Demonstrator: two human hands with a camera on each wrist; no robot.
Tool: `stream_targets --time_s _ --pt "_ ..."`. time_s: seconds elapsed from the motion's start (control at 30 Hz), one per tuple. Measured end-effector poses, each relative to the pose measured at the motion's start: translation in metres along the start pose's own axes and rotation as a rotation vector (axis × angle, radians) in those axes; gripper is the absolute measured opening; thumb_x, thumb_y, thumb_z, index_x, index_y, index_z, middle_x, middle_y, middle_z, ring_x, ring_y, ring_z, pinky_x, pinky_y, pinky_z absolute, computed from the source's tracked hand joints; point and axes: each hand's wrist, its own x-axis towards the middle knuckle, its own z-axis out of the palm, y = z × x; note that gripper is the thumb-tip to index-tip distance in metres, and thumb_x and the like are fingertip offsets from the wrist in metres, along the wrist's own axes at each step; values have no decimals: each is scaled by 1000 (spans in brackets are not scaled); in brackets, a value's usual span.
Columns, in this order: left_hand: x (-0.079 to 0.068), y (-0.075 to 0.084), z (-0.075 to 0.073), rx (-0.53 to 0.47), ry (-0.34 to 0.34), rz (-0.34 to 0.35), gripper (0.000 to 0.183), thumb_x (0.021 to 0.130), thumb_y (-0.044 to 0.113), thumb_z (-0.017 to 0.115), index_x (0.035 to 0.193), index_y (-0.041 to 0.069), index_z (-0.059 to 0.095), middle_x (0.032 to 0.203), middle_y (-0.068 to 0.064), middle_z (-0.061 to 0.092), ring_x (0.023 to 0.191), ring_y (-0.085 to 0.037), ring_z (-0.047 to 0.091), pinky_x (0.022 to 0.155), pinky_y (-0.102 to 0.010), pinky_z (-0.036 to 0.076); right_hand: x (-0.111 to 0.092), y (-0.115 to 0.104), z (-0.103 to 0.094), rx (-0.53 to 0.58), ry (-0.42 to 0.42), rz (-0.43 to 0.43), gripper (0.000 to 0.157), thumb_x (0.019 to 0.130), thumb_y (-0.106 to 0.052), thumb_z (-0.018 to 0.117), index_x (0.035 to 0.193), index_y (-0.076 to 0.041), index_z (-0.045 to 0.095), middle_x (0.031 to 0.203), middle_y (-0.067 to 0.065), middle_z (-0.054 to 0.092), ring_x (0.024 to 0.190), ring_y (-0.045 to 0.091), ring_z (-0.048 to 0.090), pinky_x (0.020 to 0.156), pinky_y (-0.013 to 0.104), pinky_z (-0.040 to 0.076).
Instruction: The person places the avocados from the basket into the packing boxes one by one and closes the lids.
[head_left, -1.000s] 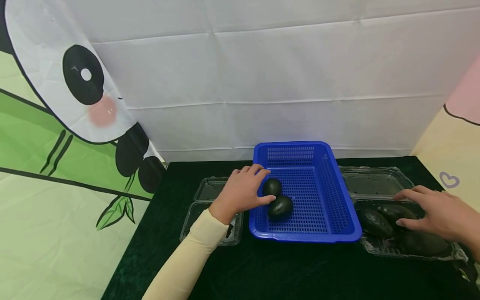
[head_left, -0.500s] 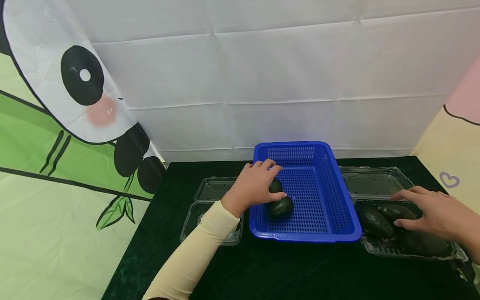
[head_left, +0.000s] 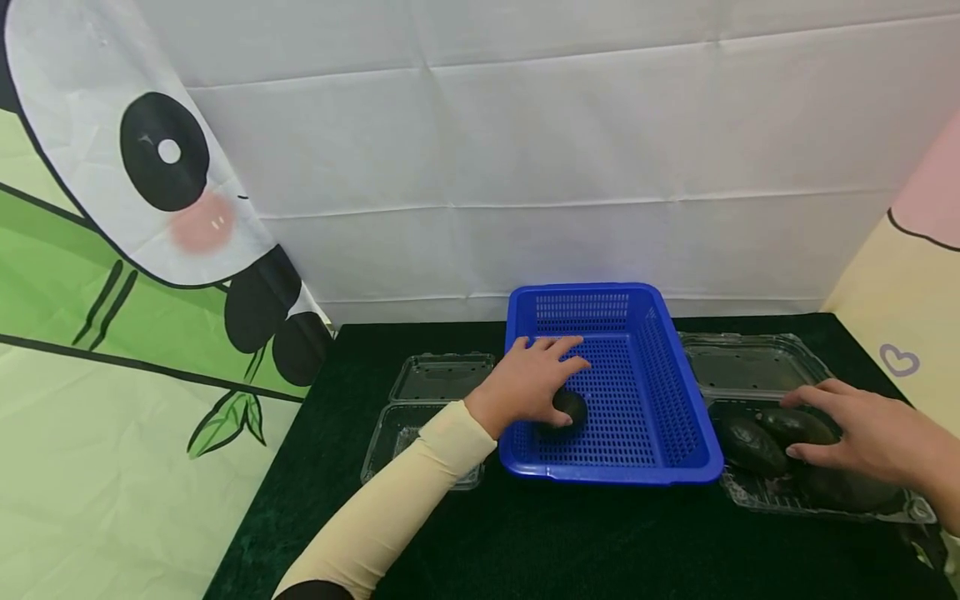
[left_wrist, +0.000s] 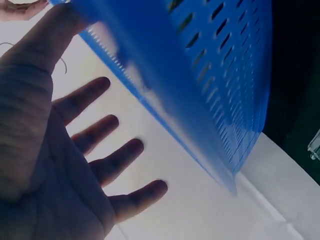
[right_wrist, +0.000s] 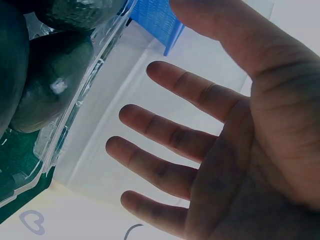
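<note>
My left hand (head_left: 528,383) hovers over the left side of a blue plastic basket (head_left: 611,477), fingers spread and holding nothing. Its thumb overlaps a dark green avocado (head_left: 574,405) in the basket; a second avocado is hidden behind the hand. In the left wrist view the palm and loose fingers (left_wrist: 100,132) stand beside the basket's wall. Above a clear plastic clamshell box (head_left: 765,502) on the right, my right hand (head_left: 862,429) is spread with nothing in its grasp. Several avocados (head_left: 750,446) lie in that box, partly under the hand.
Left of the basket stands another open clear clamshell box (head_left: 442,381), partly covered by the left sleeve. The right box's lid (head_left: 750,364) is folded back. A dark green cloth (head_left: 555,533) covers the table, and a white sheet (head_left: 480,167) hangs behind it.
My left hand has moved right, further over the basket, and now hides one of its two avocados. The right hand has shifted only slightly left over its box.
</note>
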Motion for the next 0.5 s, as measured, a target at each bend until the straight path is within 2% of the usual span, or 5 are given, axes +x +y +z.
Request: stream_targets --time_s 0.07,0.13,0.33,0.5 --pt "1 2 2 2 -29 12 84 83 58 81 156 32 47 171 0 21 154 -33 24 119 -65 18 0 0 1 -1 1 -2 63 77 -39 90 121 -1 66 112 32 58 80 36 64 70 59 55" --pt "2 4 4 21 -54 24 88 83 57 82 157 33 44 172 1 17 156 -33 19 120 -66 14 -1 1 1 -1 2 -5 63 77 -39 90 121 -1 66 112 32 58 80 36 64 71 60 55" --pt "5 9 12 102 -92 79 98 79 56 86 161 36 37 172 1 18 154 -32 25 119 -66 17 -1 2 4 2 -9 -6 61 77 -40 89 120 -3 66 114 33 58 80 36 64 70 60 55" --pt "4 11 21 128 -101 100 102 77 51 89 161 38 34 171 3 19 153 -32 27 119 -67 17 -2 2 6 0 -9 -2 62 77 -41 89 120 -3 66 113 32 58 80 37 64 71 61 55"
